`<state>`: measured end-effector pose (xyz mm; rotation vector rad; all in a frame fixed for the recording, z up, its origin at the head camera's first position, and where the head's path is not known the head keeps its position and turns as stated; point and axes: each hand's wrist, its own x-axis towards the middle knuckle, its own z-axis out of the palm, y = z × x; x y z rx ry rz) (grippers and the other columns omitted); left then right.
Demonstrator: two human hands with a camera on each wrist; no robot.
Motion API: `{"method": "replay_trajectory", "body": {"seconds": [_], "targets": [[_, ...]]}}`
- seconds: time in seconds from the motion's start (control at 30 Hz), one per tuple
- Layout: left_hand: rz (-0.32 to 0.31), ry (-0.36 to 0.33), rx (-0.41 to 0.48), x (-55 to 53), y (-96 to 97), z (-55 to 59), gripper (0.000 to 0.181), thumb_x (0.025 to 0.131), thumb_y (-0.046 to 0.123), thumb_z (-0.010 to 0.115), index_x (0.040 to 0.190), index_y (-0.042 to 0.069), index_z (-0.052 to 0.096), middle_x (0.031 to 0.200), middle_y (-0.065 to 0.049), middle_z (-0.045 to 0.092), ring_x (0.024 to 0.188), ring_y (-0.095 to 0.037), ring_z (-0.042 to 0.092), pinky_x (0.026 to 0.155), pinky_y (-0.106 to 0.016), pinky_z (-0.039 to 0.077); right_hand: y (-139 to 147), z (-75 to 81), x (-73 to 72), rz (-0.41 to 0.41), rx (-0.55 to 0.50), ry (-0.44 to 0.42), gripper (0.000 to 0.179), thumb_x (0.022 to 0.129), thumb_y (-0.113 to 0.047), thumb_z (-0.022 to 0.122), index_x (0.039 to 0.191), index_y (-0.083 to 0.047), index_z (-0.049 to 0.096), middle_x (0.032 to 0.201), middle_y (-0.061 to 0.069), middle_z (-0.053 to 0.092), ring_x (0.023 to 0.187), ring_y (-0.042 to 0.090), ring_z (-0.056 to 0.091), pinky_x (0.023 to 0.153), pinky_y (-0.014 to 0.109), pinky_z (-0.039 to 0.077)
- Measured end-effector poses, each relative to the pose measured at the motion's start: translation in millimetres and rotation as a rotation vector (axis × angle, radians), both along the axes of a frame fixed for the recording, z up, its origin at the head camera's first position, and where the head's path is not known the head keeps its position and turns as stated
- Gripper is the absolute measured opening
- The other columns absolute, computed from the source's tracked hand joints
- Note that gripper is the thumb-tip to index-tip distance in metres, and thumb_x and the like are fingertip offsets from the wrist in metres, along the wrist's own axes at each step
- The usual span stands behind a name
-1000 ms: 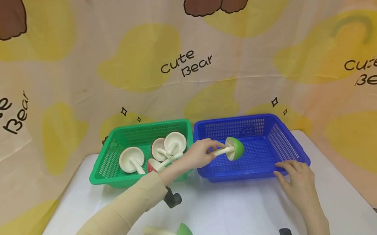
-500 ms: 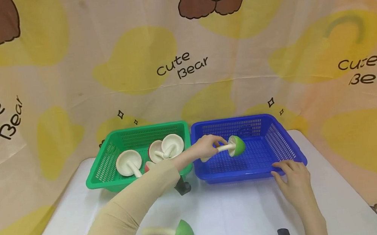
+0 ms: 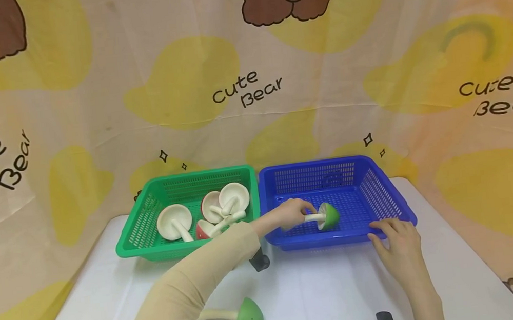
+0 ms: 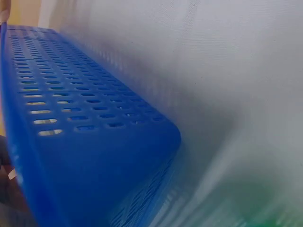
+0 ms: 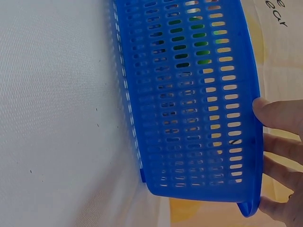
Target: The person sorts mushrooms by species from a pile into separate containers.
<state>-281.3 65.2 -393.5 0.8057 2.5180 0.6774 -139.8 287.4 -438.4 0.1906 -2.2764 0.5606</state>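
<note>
My left hand is low inside the blue basket, gripping the pale stem of a green-capped toy mushroom. The cap points right, just over the basket floor. At the basket's front right corner, my right hand holds the rim, thumb in front and fingers over the edge. In the right wrist view the thumb presses against the rim of the basket. Mostly the basket's outer wall fills the left wrist view, where the held mushroom is hidden.
A green basket with several toy mushrooms, some red-capped, stands left of the blue one. Another green-capped mushroom lies on the white table, its stem partly behind the left sleeve. A patterned cloth hangs behind the baskets.
The left hand has moved slightly right and then down into the blue basket with the green-capped mushroom. The right hand keeps its place on the rim. The head view has shifted a little.
</note>
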Motion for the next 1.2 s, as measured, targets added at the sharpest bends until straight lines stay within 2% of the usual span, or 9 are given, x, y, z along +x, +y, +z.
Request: {"method": "replay_trajectory", "body": {"seconds": [0.1, 0.23, 0.33, 0.57, 0.73, 0.83, 1.03, 1.2], "targets": [[0.003, -0.010, -0.024, 1.5, 1.9, -4.3, 0.037, 0.092, 0.001, 0.052, 0.121, 0.018, 0.066, 0.103, -0.008, 0.068, 0.061, -0.010, 0.047, 0.055, -0.020, 0.043, 0, -0.1, 0.0, 0.001, 0.005, 0.009, 0.024, 0.068, 0.004, 0.079, 0.089, 0.001, 0.069, 0.087, 0.019, 0.065, 0.087, 0.039, 0.054, 0.077, 0.051, 0.038], [-0.015, 0.019, -0.059, 1.7, 4.4, -8.7, 0.036, 0.091, 0.002, 0.055, 0.120, 0.018, 0.067, 0.108, -0.006, 0.069, 0.078, -0.012, 0.055, 0.069, -0.023, 0.048, -1, 0.3, 0.4, -0.001, 0.002, 0.003, 0.024, 0.068, 0.004, 0.079, 0.090, 0.001, 0.069, 0.087, 0.019, 0.065, 0.087, 0.038, 0.053, 0.077, 0.050, 0.037], [-0.022, 0.033, -0.073, 1.3, 6.2, -11.5, 0.035, 0.090, 0.002, 0.056, 0.120, 0.018, 0.067, 0.108, -0.004, 0.069, 0.084, -0.012, 0.056, 0.074, -0.024, 0.047, -1, 0.7, 0.7, -0.001, -0.006, -0.006, 0.024, 0.069, 0.004, 0.078, 0.090, 0.001, 0.069, 0.088, 0.018, 0.065, 0.088, 0.038, 0.053, 0.078, 0.050, 0.037], [-0.012, 0.038, -0.080, 1.5, 7.8, -16.1, 0.031, 0.090, 0.003, 0.057, 0.115, 0.017, 0.068, 0.096, -0.002, 0.068, 0.075, -0.011, 0.053, 0.067, -0.022, 0.044, -1, 0.9, 0.6, 0.001, -0.001, 0.003, 0.024, 0.068, 0.005, 0.078, 0.090, 0.001, 0.069, 0.088, 0.019, 0.064, 0.088, 0.038, 0.053, 0.078, 0.049, 0.037], [-0.029, 0.097, -0.117, 1.6, 8.1, -17.8, 0.029, 0.088, 0.003, 0.060, 0.112, 0.015, 0.069, 0.107, -0.004, 0.069, 0.088, -0.014, 0.059, 0.075, -0.024, 0.049, -1, 0.5, 0.6, 0.002, -0.002, 0.012, 0.024, 0.068, 0.006, 0.078, 0.090, 0.002, 0.069, 0.087, 0.019, 0.064, 0.088, 0.038, 0.053, 0.077, 0.049, 0.036], [-0.036, 0.112, -0.122, 2.0, 7.0, -19.3, 0.031, 0.087, 0.003, 0.061, 0.114, 0.014, 0.068, 0.107, -0.005, 0.070, 0.094, -0.016, 0.063, 0.078, -0.024, 0.051, -1, 0.4, 1.0, 0.001, 0.000, 0.018, 0.024, 0.068, 0.006, 0.078, 0.089, 0.002, 0.069, 0.087, 0.019, 0.064, 0.087, 0.039, 0.053, 0.077, 0.049, 0.037], [-0.059, 0.109, -0.052, 2.7, 2.2, -19.8, 0.033, 0.086, 0.002, 0.061, 0.117, 0.011, 0.067, 0.104, -0.006, 0.071, 0.094, -0.017, 0.065, 0.078, -0.025, 0.052, -1, 0.9, 1.5, 0.000, 0.000, 0.017, 0.024, 0.067, 0.006, 0.078, 0.089, 0.002, 0.069, 0.086, 0.019, 0.064, 0.087, 0.039, 0.053, 0.077, 0.050, 0.037], [-0.106, 0.096, 0.045, 3.7, -2.0, -18.9, 0.032, 0.090, 0.005, 0.060, 0.119, 0.013, 0.066, 0.113, -0.007, 0.069, 0.105, -0.019, 0.064, 0.088, -0.027, 0.052, -1, 1.4, 1.3, 0.002, 0.002, 0.015, 0.024, 0.068, 0.006, 0.078, 0.089, 0.002, 0.069, 0.087, 0.019, 0.065, 0.087, 0.038, 0.053, 0.077, 0.049, 0.037]]}}
